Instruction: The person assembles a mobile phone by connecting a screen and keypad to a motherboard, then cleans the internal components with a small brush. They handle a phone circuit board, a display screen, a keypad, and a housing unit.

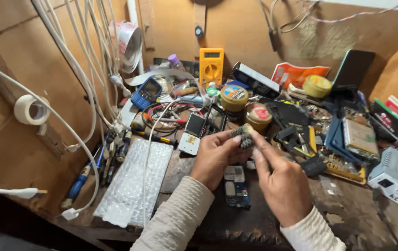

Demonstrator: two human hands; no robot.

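Both hands meet above the middle of a cluttered workbench. My left hand [216, 157] and my right hand [280, 181] each pinch a small dark grey, bristly-looking part [244, 135] between thumb and fingers. What the part is exactly I cannot make out. Beneath the hands, a phone circuit board [236, 187] with blue areas and metal shields lies on the bench. A white keypad phone [192, 134] lies just left of my left hand.
A bubble-wrap sheet [136, 181] lies at the left, with screwdrivers [97, 163] along the wall. Behind are a blue keypad phone [146, 93], a yellow multimeter [211, 65], round paste tins [234, 95] and tape rolls [30, 110]. A white power unit [396, 174] stands at the right.
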